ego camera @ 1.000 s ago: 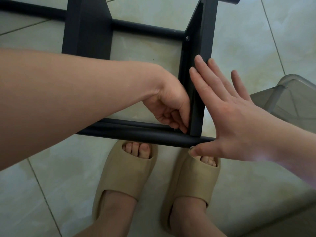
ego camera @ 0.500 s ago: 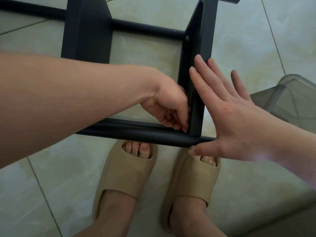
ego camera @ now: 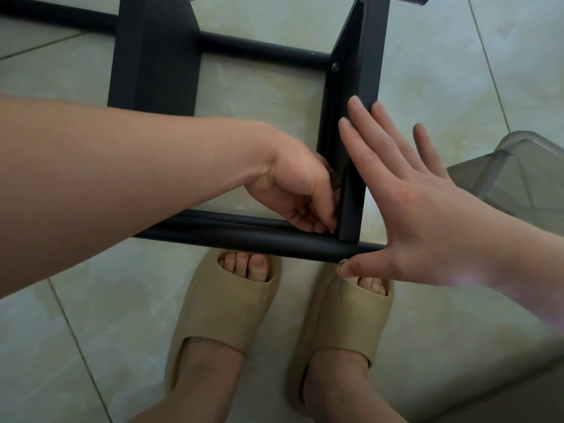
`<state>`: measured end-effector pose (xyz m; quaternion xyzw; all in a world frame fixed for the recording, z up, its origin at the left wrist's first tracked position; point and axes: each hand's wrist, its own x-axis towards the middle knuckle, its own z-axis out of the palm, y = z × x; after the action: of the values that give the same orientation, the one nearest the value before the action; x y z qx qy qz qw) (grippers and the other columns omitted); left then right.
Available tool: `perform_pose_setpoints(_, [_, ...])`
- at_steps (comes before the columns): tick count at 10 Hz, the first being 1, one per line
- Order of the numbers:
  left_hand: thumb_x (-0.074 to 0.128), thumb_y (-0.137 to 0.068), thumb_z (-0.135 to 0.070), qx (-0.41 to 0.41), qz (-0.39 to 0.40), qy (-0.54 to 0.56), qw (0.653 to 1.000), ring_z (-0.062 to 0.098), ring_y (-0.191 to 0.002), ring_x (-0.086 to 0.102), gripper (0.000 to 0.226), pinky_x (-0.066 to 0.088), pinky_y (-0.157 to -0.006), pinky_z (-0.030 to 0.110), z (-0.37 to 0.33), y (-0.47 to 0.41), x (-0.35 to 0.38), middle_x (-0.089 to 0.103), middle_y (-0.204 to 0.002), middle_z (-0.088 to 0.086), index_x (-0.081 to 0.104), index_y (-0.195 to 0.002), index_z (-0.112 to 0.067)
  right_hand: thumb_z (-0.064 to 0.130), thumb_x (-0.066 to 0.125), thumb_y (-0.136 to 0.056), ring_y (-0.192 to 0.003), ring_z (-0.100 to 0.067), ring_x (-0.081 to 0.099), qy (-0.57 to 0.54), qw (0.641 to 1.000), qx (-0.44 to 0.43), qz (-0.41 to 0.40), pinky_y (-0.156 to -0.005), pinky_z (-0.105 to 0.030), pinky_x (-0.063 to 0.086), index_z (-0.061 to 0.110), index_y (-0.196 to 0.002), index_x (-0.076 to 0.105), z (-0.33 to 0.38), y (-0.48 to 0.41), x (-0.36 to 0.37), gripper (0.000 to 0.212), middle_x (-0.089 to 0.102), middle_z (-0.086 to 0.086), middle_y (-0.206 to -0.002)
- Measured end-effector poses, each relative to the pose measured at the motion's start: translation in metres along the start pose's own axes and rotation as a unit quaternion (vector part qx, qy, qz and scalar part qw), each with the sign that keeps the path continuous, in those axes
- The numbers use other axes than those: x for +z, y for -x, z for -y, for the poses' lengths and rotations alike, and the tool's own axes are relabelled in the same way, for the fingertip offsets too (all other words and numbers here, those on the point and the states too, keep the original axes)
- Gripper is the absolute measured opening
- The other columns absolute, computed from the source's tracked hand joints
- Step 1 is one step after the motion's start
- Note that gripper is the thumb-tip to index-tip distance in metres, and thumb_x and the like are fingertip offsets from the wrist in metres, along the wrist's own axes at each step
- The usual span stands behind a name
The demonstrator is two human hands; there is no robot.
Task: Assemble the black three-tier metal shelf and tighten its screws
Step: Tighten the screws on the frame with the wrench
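Observation:
The black metal shelf lies on its side on the tiled floor. Its front tube (ego camera: 244, 236) runs across above my feet, and a shelf panel (ego camera: 363, 71) stands between it and the rear tube (ego camera: 259, 51). My left hand (ego camera: 299, 190) is curled at the panel's inner corner by the front tube, fingers pinched on something small and dark, mostly hidden. My right hand (ego camera: 421, 215) is spread flat against the panel's outer face. Its thumb tip rests beside a silver screw head (ego camera: 343, 261) on the front tube. Another screw (ego camera: 335, 66) shows at the panel's far corner.
A second black panel (ego camera: 152, 56) stands to the left between the tubes. A translucent grey plastic container (ego camera: 518, 172) sits on the floor at the right. My feet in beige slippers (ego camera: 225, 309) are just below the front tube.
My left hand has twisted and shifted slightly at the panel's inner corner. My right hand and the shelf have stayed where they were.

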<state>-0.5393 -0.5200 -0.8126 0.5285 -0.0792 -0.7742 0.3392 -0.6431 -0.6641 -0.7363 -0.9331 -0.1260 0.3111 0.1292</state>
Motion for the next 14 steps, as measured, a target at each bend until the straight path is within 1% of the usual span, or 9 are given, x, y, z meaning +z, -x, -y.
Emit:
perform_pose_setpoints(1, [0.061,-0.091,-0.007,-0.05,0.012,-0.064,0.997,0.013,-0.082,0.06,0.011,0.046,-0.081,0.027,-0.005,0.001,-0.004,0.07,-0.086,0.0,0.069,-0.092,-0.015,0.083,0.058,-0.06,-0.15,-0.011,-0.031,0.002,1.0,-0.001,-0.001,-0.124,-0.055,-0.007,0.019,-0.159,-0.02,0.0,0.0,0.001,0.142,-0.035,0.01,-0.163])
perform_pose_setpoints(2, [0.063,-0.092,-0.015,-0.085,0.0,-0.103,0.991,0.01,-0.075,0.06,0.009,0.044,-0.072,0.023,-0.008,0.0,-0.006,0.071,-0.084,-0.002,0.072,-0.092,-0.018,0.083,0.058,-0.06,-0.149,-0.011,-0.032,0.0,1.0,0.001,-0.003,-0.124,-0.054,-0.008,0.019,-0.159,-0.02,0.0,0.0,0.0,0.141,-0.035,0.01,-0.162])
perform_pose_setpoints(3, [0.063,-0.092,-0.013,-0.099,-0.001,-0.099,0.99,0.007,-0.065,0.059,0.015,0.043,-0.063,0.018,-0.012,-0.003,-0.005,0.072,-0.076,-0.002,0.073,-0.081,-0.018,0.082,0.061,-0.06,-0.149,-0.01,-0.032,-0.002,1.0,0.002,-0.003,-0.124,-0.054,-0.008,0.02,-0.159,-0.021,0.0,0.0,0.0,0.142,-0.035,0.011,-0.162])
perform_pose_setpoints(4, [0.063,-0.091,-0.01,-0.104,-0.002,-0.097,0.99,0.006,-0.059,0.059,0.026,0.043,-0.059,0.016,-0.015,-0.005,-0.005,0.072,-0.073,-0.001,0.075,-0.07,-0.018,0.081,0.062,-0.061,-0.149,-0.01,-0.032,-0.002,1.0,0.002,-0.002,-0.124,-0.054,-0.008,0.02,-0.159,-0.021,0.001,0.0,0.0,0.142,-0.035,0.011,-0.162])
perform_pose_setpoints(5, [0.062,-0.091,-0.007,-0.104,-0.002,-0.098,0.99,0.007,-0.06,0.059,0.025,0.042,-0.063,0.017,-0.015,-0.005,-0.004,0.073,-0.074,0.0,0.075,-0.072,-0.016,0.081,0.063,-0.061,-0.149,-0.01,-0.033,0.0,1.0,0.003,-0.001,-0.124,-0.054,-0.008,0.019,-0.159,-0.021,0.001,0.0,0.0,0.143,-0.035,0.01,-0.162])
perform_pose_setpoints(7, [0.063,-0.09,-0.009,-0.114,0.003,-0.086,0.99,0.007,-0.061,0.06,0.028,0.041,-0.063,0.017,-0.014,-0.005,-0.005,0.072,-0.073,-0.001,0.077,-0.067,-0.018,0.082,0.061,-0.06,-0.148,-0.009,-0.033,-0.001,1.0,0.004,0.0,-0.124,-0.053,-0.009,0.02,-0.159,-0.021,0.001,0.0,-0.001,0.142,-0.036,0.011,-0.162])
perform_pose_setpoints(9, [0.063,-0.09,-0.009,-0.115,-0.007,-0.077,0.99,0.008,-0.062,0.057,0.017,0.04,-0.062,0.017,-0.013,-0.004,-0.003,0.071,-0.073,-0.001,0.073,-0.078,-0.015,0.082,0.062,-0.061,-0.148,-0.009,-0.034,-0.005,1.0,0.005,0.004,-0.124,-0.053,-0.009,0.02,-0.158,-0.022,0.002,0.0,-0.001,0.143,-0.037,0.011,-0.161])
perform_pose_setpoints(13, [0.061,-0.09,-0.002,-0.095,-0.009,-0.077,0.992,0.008,-0.062,0.058,0.028,0.041,-0.065,0.017,-0.013,-0.003,-0.001,0.071,-0.071,0.001,0.073,-0.069,-0.014,0.082,0.06,-0.06,-0.148,-0.009,-0.033,-0.001,1.0,0.005,0.002,-0.124,-0.054,-0.009,0.02,-0.159,-0.022,0.001,0.0,-0.001,0.142,-0.036,0.011,-0.162])
perform_pose_setpoints(14, [0.06,-0.09,0.0,-0.091,-0.007,-0.077,0.993,0.009,-0.065,0.058,0.03,0.042,-0.068,0.019,-0.013,-0.004,-0.001,0.071,-0.071,0.001,0.074,-0.067,-0.014,0.083,0.059,-0.06,-0.149,-0.01,-0.033,0.0,1.0,0.004,0.002,-0.124,-0.054,-0.009,0.02,-0.159,-0.021,0.001,0.0,0.0,0.142,-0.036,0.01,-0.162])
